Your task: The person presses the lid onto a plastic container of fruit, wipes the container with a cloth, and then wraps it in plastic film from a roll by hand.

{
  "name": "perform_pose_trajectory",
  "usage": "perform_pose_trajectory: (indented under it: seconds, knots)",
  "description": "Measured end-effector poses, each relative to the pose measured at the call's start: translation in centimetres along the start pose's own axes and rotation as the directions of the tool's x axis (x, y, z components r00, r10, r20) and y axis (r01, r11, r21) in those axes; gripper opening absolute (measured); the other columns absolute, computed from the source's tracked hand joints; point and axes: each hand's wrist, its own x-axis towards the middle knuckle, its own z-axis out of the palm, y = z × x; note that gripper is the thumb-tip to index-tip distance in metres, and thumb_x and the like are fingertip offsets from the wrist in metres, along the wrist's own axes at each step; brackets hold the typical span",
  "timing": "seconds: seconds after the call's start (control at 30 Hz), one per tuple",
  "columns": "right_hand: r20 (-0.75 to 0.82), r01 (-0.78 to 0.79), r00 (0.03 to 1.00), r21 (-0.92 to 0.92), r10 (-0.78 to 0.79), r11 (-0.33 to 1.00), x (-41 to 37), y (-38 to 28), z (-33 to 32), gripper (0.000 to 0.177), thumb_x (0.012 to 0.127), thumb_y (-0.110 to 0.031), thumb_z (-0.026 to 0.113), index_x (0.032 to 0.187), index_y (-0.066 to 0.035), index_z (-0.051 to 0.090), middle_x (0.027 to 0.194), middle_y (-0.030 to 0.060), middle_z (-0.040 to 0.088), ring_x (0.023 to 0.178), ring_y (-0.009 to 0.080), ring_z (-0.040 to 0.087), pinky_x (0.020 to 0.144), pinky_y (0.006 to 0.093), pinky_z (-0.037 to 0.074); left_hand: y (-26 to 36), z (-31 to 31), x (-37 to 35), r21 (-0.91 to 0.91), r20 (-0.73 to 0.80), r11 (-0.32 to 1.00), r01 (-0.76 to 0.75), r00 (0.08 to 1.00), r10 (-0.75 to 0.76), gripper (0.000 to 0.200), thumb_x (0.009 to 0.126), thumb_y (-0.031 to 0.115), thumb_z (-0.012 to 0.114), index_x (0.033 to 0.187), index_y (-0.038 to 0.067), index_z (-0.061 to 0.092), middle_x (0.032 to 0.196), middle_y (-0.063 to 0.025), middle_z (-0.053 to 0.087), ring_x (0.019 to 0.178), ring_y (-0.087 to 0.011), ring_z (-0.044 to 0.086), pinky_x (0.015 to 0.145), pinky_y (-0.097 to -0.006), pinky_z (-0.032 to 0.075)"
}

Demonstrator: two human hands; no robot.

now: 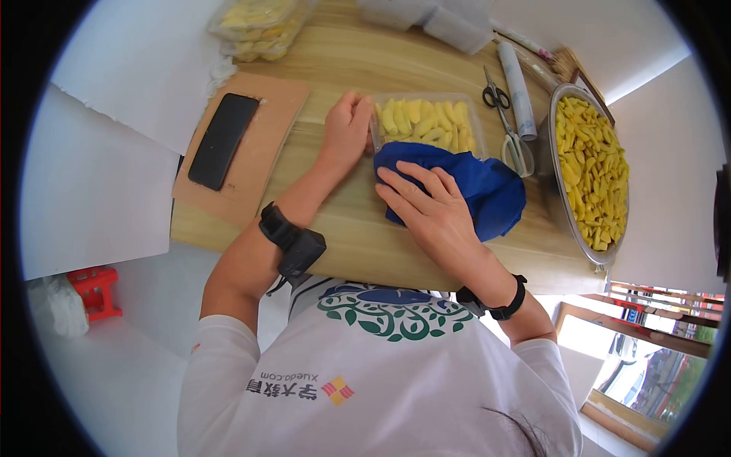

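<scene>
A clear plastic container (477, 126) filled with yellow fruit slices (426, 120) rests on the wooden table in front of me. My left hand (349, 128) grips its left side, with fingers curled at the wall. Over the container's near edge lies a blue cloth (491, 194). My right hand (428, 199) bears down on this cloth, its fingers bent over the folds near the container's front left corner. The cloth hides the near rim and part of the contents.
A large metal basin (560, 179) of yellow pieces stands right. Black scissors (495, 97), white-handled scissors (516, 152) and a film roll (518, 91) lie beside it. A phone (223, 141) rests on cardboard (263, 179) at left. Packed containers (263, 29) sit behind.
</scene>
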Motion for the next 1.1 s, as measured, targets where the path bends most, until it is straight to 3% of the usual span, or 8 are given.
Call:
perform_pose_trajectory:
  seconds: [0.07,0.2,0.33,0.5,0.7,0.8,0.87,1.1]
  knots:
    - [-0.016,-0.029,0.999,0.06,0.03,0.998,-1.0,0.2,-0.8,0.039,0.069,-0.002,0.061,0.108,-0.001,0.063,0.123,0.0111,0.058,0.115,0.0304,0.052,0.093,0.0435,0.043,0.2,0.0,-0.2,0.013,0.023,1.0,0.021,1.0,-0.021,0.029,0.099,0.028,0.049,0.08,0.006,0.048,0.061,0.0012,0.047,0.046,-0.0055,0.042,0.041,-0.0216,0.036]
    - [-0.141,-0.15,0.975,0.16,0.173,0.976,-2.9,1.8,-2.7,0.035,0.063,0.005,0.063,0.098,0.0,0.067,0.108,0.0108,0.065,0.101,0.0312,0.058,0.085,0.0382,0.049,0.4,-0.1,-0.2,0.015,0.037,0.999,0.045,0.998,-0.045,0.025,0.099,0.023,0.047,0.087,0.001,0.05,0.06,-0.0016,0.05,0.044,-0.0086,0.047,0.039,-0.0243,0.037]
    - [-0.246,-0.294,0.92,0.079,0.305,0.952,-5.0,5.0,-6.0,0.033,0.065,0.007,0.064,0.097,0.0,0.067,0.104,0.0112,0.066,0.098,0.0309,0.059,0.084,0.0363,0.049,0.8,0.0,-0.1,0.025,0.031,0.999,0.045,0.998,-0.046,0.029,0.099,0.028,0.049,0.079,0.007,0.047,0.061,0.0017,0.046,0.046,-0.0054,0.042,0.04,-0.0219,0.036]
    - [-0.371,-0.542,0.783,-0.013,0.499,0.84,-6.5,7.1,-6.6,0.02,0.08,0.004,0.063,0.1,0.0,0.067,0.103,0.0127,0.066,0.097,0.0314,0.058,0.085,0.0376,0.048,1.1,-0.4,0.2,0.044,0.049,0.997,0.063,0.997,-0.065,0.03,0.099,0.029,0.05,0.078,0.008,0.048,0.061,0.0023,0.045,0.047,-0.005,0.041,0.041,-0.0217,0.036]
    - [-0.088,-0.547,0.834,-0.02,0.544,0.837,-7.5,6.6,-2.8,0.044,0.08,-0.019,0.07,0.118,0.0,0.058,0.121,0.0164,0.058,0.119,0.0351,0.048,0.1,0.0447,0.038,1.1,-1.0,0.9,0.089,0.041,0.995,0.046,0.998,-0.05,0.028,0.099,0.028,0.051,0.079,0.008,0.05,0.062,0.0039,0.044,0.05,-0.0043,0.04,0.046,-0.0202,0.033]
    - [-0.096,-0.544,0.833,0.029,0.544,0.838,-7.5,6.7,-2.5,0.041,0.075,-0.006,0.067,0.115,-0.001,0.059,0.122,0.0151,0.057,0.12,0.0348,0.047,0.1,0.0444,0.039,0.5,-2.0,1.7,0.123,0.028,0.992,0.014,0.999,-0.017,0.027,0.099,0.028,0.052,0.079,0.009,0.051,0.063,0.0053,0.044,0.052,-0.0036,0.039,0.048,-0.0196,0.031]
    - [-0.035,-0.508,0.852,0.18,0.522,0.842,-7.5,8.2,-2.8,0.04,0.068,0.007,0.06,0.108,-0.001,0.06,0.116,0.0138,0.059,0.119,0.0348,0.048,0.099,0.0431,0.041,0.5,-2.5,2.2,0.11,0.003,0.994,-0.01,1.0,0.01,0.029,0.099,0.027,0.052,0.079,0.006,0.052,0.063,0.0027,0.046,0.051,-0.0047,0.041,0.047,-0.0214,0.034]
    - [-0.073,-0.476,0.862,0.23,0.503,0.849,-6.9,10.4,-3.3,0.033,0.063,0.015,0.053,0.091,0.0,0.062,0.098,0.0138,0.063,0.109,0.0344,0.054,0.09,0.0409,0.047,1.1,-2.9,2.4,0.092,0.008,0.995,0.029,1.0,-0.03,0.027,0.098,0.026,0.054,0.08,0.006,0.053,0.064,0.0032,0.047,0.052,-0.0043,0.04,0.048,-0.021,0.033]
